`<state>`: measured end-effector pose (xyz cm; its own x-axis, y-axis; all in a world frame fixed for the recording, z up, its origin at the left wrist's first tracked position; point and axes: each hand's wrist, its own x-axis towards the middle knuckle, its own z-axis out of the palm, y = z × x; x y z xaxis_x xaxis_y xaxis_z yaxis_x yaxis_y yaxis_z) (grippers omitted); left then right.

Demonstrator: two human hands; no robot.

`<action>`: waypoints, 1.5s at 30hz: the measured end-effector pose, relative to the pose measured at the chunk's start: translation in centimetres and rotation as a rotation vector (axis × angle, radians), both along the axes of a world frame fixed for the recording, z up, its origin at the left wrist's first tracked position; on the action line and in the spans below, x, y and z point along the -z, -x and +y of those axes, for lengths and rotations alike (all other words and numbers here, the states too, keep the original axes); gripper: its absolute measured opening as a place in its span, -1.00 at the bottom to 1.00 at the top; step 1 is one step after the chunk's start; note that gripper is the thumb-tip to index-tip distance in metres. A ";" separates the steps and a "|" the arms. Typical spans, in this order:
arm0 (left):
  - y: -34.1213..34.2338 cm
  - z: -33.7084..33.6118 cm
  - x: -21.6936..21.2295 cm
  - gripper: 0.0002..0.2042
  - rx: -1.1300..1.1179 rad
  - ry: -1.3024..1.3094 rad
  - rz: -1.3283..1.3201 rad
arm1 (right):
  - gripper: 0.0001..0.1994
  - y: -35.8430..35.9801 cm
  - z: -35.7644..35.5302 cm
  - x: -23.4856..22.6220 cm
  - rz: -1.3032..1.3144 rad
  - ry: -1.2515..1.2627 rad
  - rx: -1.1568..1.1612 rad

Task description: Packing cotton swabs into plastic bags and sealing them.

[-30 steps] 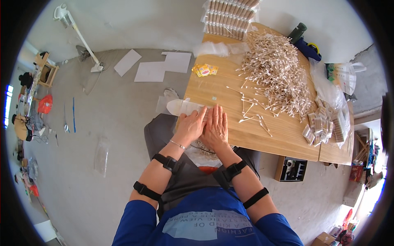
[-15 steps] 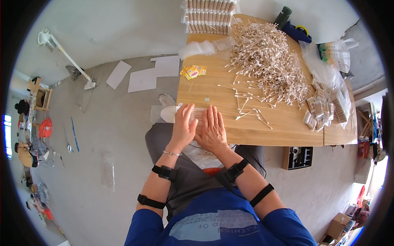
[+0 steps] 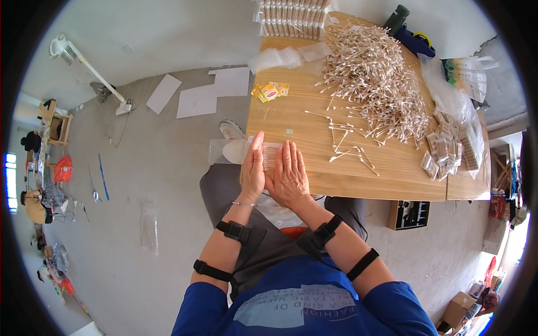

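At the near-left corner of the surface (image 3: pixel 280 120), your left hand (image 3: pixel 254 168) stands edge-on, fingers straight; right hand (image 3: pixel 290 173) lies flat, fingers extended. Neither grip clenched. Swab row (image 3: pixel 272 155) sits between them. Clear bag (image 3: pixel 217 152) overhangs left edge. Farther: loose swabs (image 3: pixel 346 153), yellow packets (image 3: pixel 270 92), big swab pile (image 3: pixel 378 84), stacked swab packs (image 3: pixel 293 19) at back.

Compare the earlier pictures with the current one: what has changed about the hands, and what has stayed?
The left hand has moved left, away from the fingers of the right hand, and turned to point straight ahead, showing more of the swab row between them. The right hand stays palm down at the row's right side. The swab pile and yellow packets are unchanged.
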<state>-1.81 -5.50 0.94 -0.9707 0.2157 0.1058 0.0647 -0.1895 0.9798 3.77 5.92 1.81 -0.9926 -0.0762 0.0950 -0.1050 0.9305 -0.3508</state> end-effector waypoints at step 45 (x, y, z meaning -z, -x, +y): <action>1.7 -1.0 -1.2 -0.30 0.062 0.261 0.091 | -0.21 1.6 -2.5 0.6 0.013 0.042 0.144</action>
